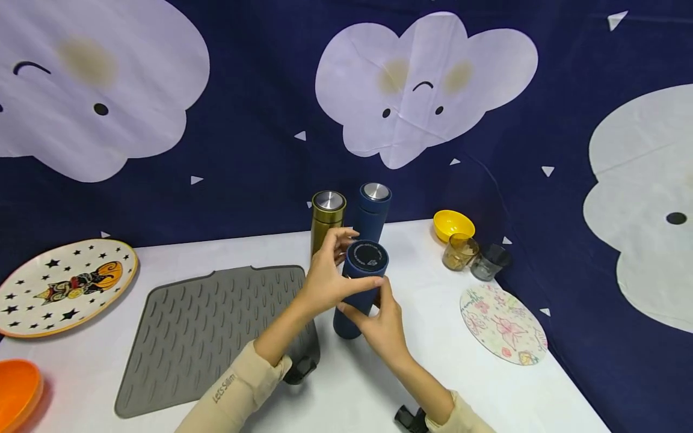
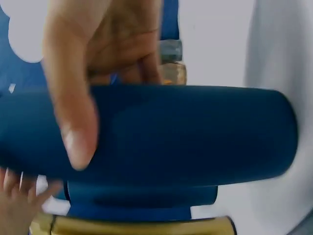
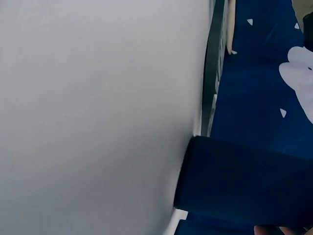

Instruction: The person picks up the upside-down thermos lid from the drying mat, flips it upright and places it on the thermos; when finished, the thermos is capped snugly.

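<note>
We see a matte dark blue flask (image 1: 360, 282), cylindrical with a black printed cap, gripped between both hands above the white table (image 1: 379, 385). The left hand (image 1: 325, 279) curls round its upper body, thumb across the smooth barrel; the right hand (image 1: 381, 322) clasps it lower down from the near side. Just beyond the hands stand two more flasks, upright and side by side: a brushed gold flask (image 1: 326, 221) and a second blue flask (image 1: 372, 210), both with flat steel tops. Left of the left forearm lies a grey ribbed rubber mat (image 1: 206, 331). Right of the right hand rests a round flowered coaster (image 1: 503, 325); farther off sit a yellow bowl (image 1: 453, 224) and two small glasses (image 1: 473, 255).
</note>
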`<state>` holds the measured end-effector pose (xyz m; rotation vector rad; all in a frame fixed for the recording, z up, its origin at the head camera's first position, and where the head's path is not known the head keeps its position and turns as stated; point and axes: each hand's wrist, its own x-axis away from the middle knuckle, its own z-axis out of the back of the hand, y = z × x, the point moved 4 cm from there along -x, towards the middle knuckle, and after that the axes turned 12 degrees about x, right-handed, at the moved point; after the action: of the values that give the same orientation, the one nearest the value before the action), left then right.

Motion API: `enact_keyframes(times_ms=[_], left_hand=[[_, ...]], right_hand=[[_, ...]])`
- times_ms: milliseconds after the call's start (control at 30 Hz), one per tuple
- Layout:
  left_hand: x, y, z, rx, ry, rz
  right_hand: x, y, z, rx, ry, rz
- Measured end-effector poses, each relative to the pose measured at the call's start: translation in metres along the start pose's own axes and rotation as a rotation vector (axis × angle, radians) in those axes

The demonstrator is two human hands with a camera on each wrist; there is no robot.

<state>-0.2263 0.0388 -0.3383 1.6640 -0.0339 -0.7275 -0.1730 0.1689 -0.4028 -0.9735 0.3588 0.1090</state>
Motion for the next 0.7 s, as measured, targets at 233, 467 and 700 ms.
enact_keyframes(times_ms=[233, 467, 700], left_hand=[[0.001, 0.0, -0.003, 0.081, -0.102, 0.057], [-0.005, -0.002, -0.007, 0.22, -0.139, 0.055], [-0.001, -0.003, -0.005, 0.05, -0.017, -0.014]], right_hand=[[0.0, 0.0, -0.001, 0.022, 0.0, 0.006], [0.002, -0.002, -0.002, -0.005, -0.002, 0.029], [0.001, -0.003, -0.002, 0.005, -0.021, 0.026]])
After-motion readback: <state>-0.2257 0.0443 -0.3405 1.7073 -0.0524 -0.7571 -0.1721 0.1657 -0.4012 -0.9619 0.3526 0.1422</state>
